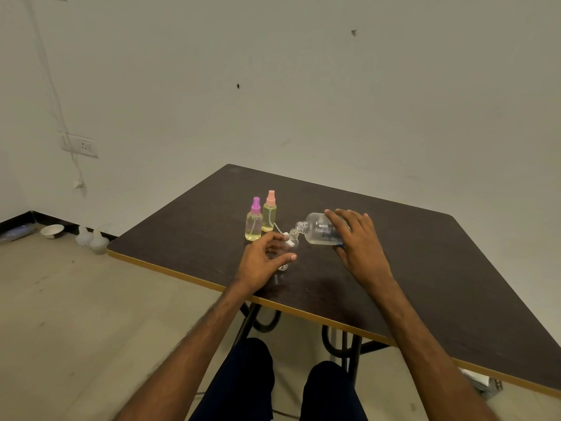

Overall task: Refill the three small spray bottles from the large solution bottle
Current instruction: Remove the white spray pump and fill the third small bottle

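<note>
At the bottom centre of the frame are two knees in dark trousers (258, 375), and two bare forearms reach up from them over the dark brown wooden table (425, 268) with its yellow edge band. Just left of centre, the left hand (267, 256) curls its fingers and thumb round one small clear plastic spray bottle (292, 238). That bottle has no cap and stands roughly upright on the tabletop. To its right, the right hand (358, 241) grips one large clear plastic solution bottle (318, 230), fingers spread over the top and thumb beneath. The large bottle is tipped almost level, its open threaded neck just above the small bottle's mouth. It carries a printed label, too small to read. Above and left of the left hand stand two more small bottles of pale yellow liquid, touching or nearly so: a purple-capped small spray bottle (253, 221) and a pink-capped small spray bottle (269, 212). That makes three small bottles in all. On the floor at the left edge sit one white bowl (52, 230) and two translucent jugs (91, 240). A white wall socket (80, 145) is higher up.
</note>
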Demonstrator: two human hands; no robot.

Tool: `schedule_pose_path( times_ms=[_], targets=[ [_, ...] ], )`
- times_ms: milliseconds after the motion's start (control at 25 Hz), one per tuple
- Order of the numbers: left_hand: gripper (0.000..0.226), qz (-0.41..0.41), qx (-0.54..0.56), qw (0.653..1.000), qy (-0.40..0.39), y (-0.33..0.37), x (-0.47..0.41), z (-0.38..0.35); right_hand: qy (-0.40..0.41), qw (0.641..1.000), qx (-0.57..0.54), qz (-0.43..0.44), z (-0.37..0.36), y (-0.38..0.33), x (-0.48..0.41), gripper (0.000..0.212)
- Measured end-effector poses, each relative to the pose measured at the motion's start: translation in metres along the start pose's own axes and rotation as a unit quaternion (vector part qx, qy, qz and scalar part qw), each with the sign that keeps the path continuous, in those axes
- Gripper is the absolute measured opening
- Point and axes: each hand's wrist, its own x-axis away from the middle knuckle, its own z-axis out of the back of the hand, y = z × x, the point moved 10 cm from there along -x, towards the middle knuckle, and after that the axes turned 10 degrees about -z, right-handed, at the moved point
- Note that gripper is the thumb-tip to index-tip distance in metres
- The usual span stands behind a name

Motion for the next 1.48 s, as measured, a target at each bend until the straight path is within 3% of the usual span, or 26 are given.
schedule_pose_path(
  times_ms=[520,1480],
  targets=[
    [0.042,-0.006,-0.010,1.000,-0.002,0.000,-0.001,0.000,0.008,0.999,0.026,0.030,0.005,-0.002,-0.005,0.082],
    [0.040,-0.004,-0.024,1.000,-0.009,-0.002,-0.002,-0.001,-0.010,0.997,0.050,0.050,0.006,-0.006,-0.012,0.095]
  ],
)
